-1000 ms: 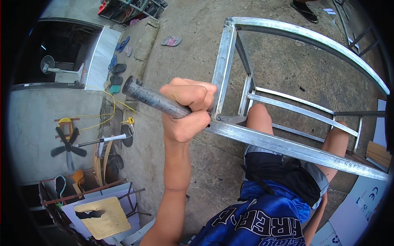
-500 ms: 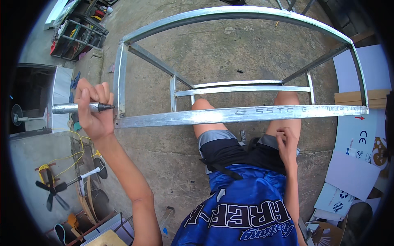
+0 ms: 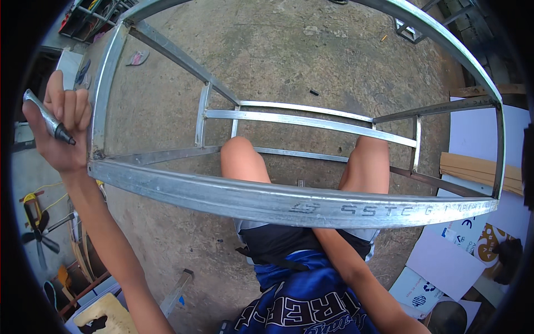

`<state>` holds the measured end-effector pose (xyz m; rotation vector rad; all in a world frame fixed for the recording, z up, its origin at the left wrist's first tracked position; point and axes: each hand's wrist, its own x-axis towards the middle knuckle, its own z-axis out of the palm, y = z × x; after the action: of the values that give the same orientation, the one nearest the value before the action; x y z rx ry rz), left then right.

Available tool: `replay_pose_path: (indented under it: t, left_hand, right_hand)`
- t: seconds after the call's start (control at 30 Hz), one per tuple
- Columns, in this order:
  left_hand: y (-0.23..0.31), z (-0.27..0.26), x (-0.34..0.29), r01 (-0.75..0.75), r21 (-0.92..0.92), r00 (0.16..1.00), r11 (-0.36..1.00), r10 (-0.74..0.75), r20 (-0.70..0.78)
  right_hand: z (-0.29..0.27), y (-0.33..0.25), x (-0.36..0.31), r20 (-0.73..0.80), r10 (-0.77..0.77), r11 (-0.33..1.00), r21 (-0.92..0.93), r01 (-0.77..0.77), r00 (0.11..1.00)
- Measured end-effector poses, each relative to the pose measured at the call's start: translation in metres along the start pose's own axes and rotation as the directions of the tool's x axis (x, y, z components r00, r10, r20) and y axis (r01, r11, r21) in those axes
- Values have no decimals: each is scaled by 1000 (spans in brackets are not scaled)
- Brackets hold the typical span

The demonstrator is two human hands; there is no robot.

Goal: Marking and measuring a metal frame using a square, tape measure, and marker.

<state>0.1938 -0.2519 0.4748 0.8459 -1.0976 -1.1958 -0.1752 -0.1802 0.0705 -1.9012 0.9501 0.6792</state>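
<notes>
A silver marker [image 3: 48, 116] with an uncapped black tip rests between thumb and fingers of my left hand [image 3: 65, 142], which is closed on it. The heel of that hand lies against the left front corner of a welded metal frame [image 3: 239, 192] made of square tubing. My knees are inside the frame, behind its broad front bar. My right forearm [image 3: 347, 259] reaches up between my thighs; the front bar hides the hand, so its fingers do not show. A small black cylinder [image 3: 314, 92] lies on the concrete beyond the frame's middle rails.
To the right lie flattened white cardboard sheets [image 3: 445, 261] and a wooden plank [image 3: 473, 171]. A black-bladed fan [image 3: 39, 239] and a yellow cord are at the left. A slipper [image 3: 137, 58] lies on the floor behind the frame's left side, and a metal stand [image 3: 409, 32] at the far right.
The frame now sits lower and closer in view, its front bar tilted up toward me. My left hand went along with its corner, marker still held. My right hand slipped from my thigh behind the bar.
</notes>
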Motion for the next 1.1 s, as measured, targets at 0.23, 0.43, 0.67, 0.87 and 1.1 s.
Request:
replay_pose_path:
  t: [0.23, 0.43, 0.67, 0.87, 1.1]
  left_hand:
    - [27, -82, -44, -90, 193, 892, 977, 165, -420]
    - [25, -120, -48, -90, -18, 962, 996, 82, -261]
    - [9, -47, -19, -115, -94, 927, 989, 73, -367]
    - [-2, 6, 4, -50, -115, 988, 992, 32, -154]
    - [-6, 31, 5, -6, 223, 977, 975, 53, -205]
  right_hand:
    - [-72, 70, -169, -349, -123, 443, 818, 366, 929]
    - [14, 239, -232, -351, 848, 64, 812, 580, 398]
    - [188, 236, -160, -92, 879, 283, 891, -356, 468]
    - [181, 216, -105, 63, 970, -36, 993, -117, 234]
    - [165, 244, -111, 42, 976, 58, 895, -442, 212]
